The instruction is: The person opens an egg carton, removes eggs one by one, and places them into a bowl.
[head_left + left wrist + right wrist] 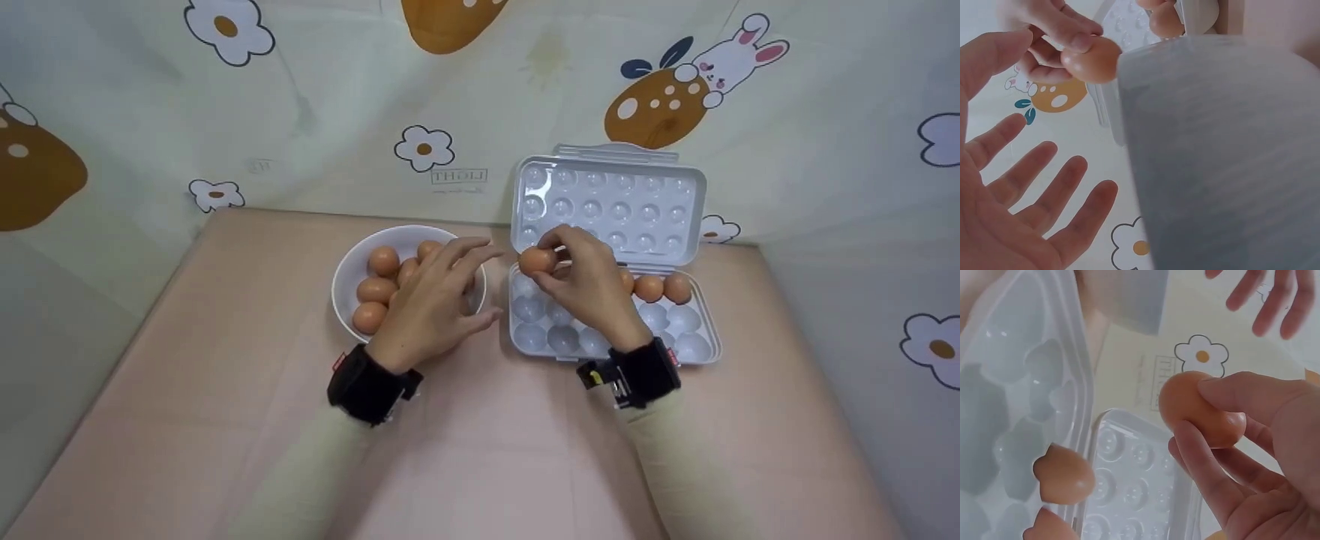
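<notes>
A brown egg is pinched between the thumb and fingers of my right hand, raised above the left part of an opened plastic egg box. The right wrist view shows the same egg clear of the tray. My left hand hovers over the right side of a white bowl, its fingers spread and holding nothing. Several brown eggs lie in that bowl, some hidden beneath the hand. In the box's back row sit more eggs, partly covered by my right hand.
The box's dimpled lid stands raised at the back, near the patterned wall cloth. A pinkish cloth covers the table. Bowl and box stand side by side with a narrow gap between them.
</notes>
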The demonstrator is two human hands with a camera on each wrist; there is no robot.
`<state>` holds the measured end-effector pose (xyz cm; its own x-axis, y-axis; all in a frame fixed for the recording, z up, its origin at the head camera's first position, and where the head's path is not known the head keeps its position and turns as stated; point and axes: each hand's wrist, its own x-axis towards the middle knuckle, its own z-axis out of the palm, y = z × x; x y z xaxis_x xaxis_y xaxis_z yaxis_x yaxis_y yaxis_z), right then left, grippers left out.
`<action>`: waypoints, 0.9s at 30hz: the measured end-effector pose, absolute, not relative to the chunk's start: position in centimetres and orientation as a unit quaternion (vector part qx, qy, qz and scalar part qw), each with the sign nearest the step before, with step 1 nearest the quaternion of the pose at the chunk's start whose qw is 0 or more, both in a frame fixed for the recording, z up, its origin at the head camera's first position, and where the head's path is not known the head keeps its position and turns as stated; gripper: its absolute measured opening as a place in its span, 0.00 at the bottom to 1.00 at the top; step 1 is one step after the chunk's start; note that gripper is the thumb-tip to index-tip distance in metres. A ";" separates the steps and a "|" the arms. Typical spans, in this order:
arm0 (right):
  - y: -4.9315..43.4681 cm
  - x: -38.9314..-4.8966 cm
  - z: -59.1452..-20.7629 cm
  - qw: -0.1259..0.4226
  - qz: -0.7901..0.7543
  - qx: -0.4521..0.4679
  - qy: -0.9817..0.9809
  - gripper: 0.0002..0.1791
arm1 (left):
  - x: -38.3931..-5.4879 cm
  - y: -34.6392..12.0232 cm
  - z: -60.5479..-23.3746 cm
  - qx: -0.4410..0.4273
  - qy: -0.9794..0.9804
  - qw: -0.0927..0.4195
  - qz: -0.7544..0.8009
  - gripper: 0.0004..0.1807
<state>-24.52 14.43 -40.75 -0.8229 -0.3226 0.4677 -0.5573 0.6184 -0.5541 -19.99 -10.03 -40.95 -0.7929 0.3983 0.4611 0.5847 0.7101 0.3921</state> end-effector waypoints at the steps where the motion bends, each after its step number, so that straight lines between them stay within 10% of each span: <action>1: 14.4 -24.3 -40.7 0.161 0.371 0.243 -0.882 0.18 | -20.0 -10.0 -41.0 -0.269 -0.908 0.174 -0.270 0.40; 27: 13.2 -19.9 -40.5 -0.057 0.646 0.179 -0.739 0.22 | -19.8 -8.4 -41.3 -0.337 -0.839 0.228 -0.361 0.29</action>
<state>-19.87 13.16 -40.54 -0.9292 -0.3389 0.1474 -0.1913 0.1001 -0.9764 -19.83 -8.42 -41.27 -0.6692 0.4012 0.6255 0.7300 0.5120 0.4527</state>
